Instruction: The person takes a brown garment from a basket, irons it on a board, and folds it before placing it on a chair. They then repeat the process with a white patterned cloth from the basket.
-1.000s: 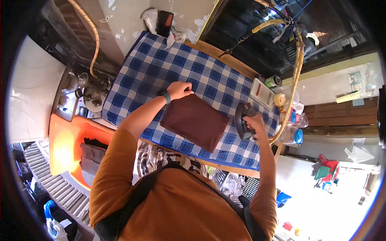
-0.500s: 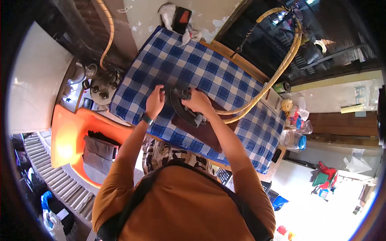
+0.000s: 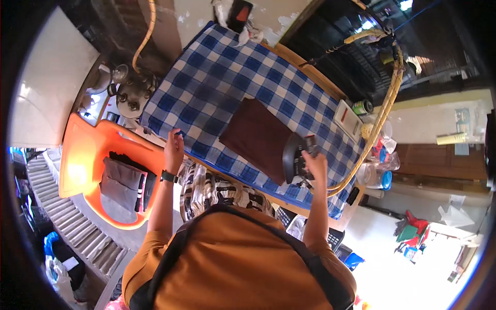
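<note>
In the head view, the brown cloth (image 3: 253,132) lies flat, dark and folded into a long rectangle, slanting across the blue-and-white checked cover (image 3: 206,77) of the counter (image 3: 349,216). The iron (image 3: 292,159) overlaps its right-hand end. Half a second ago I had the iron at the cloth's other end, close to my left hand (image 3: 174,151); now it sits at the right, and my left hand has drawn back to the counter's near edge. My right hand's fingers are wrapped around the iron's handle, just beyond the cloth. My left fingers are loosely bent and hold nothing, apart from the cloth. Left of me, folded dark garments (image 3: 121,178) rest on an orange chair (image 3: 82,155).
</note>
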A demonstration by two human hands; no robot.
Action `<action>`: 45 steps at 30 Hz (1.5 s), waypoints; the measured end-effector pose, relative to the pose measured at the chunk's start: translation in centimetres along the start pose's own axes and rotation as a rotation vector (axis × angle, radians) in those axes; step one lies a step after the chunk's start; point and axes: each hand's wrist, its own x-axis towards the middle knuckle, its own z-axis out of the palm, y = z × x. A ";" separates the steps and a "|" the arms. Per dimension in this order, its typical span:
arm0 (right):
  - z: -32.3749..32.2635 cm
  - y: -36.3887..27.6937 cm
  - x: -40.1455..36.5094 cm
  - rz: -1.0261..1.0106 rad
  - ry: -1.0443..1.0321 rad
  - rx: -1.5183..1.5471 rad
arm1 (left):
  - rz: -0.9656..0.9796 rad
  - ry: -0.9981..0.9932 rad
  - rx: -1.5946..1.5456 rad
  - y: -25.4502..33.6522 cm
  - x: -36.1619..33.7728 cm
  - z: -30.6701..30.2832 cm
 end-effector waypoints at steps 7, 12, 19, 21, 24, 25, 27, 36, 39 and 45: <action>-4.7 5.0 -0.8 0.031 0.574 -0.428 | 0.409 -0.193 0.124 5.1 0.3 6.9; 7.0 5.5 -1.8 -0.055 0.489 -0.249 | 0.599 -0.285 0.613 7.4 -1.7 11.3; 5.7 -4.7 -3.8 -0.583 0.608 -0.137 | 0.200 -0.476 0.229 11.2 0.8 12.7; 1.6 -10.4 -6.1 -0.773 0.475 -0.066 | 0.374 -0.549 0.184 6.7 4.2 17.7; -3.5 -15.6 -9.7 -1.105 0.418 -0.076 | -0.667 -0.788 -1.324 23.0 5.0 10.9; -5.0 -16.4 -10.6 -1.224 0.430 -0.130 | -0.274 -1.206 -1.982 16.5 9.0 16.8; -7.9 -16.8 -12.5 -1.431 0.440 -0.277 | -0.254 -1.188 -1.823 21.3 9.7 13.6; -5.5 -7.8 -14.0 -1.410 0.176 -0.564 | -0.725 -0.538 -1.261 20.7 11.0 14.9; -3.5 1.3 -10.8 -1.250 -0.116 -0.218 | -0.516 -0.308 -0.713 9.1 10.6 18.6; -14.3 9.2 -1.4 -0.849 0.048 -0.744 | 0.111 -0.509 -0.153 12.1 6.9 18.7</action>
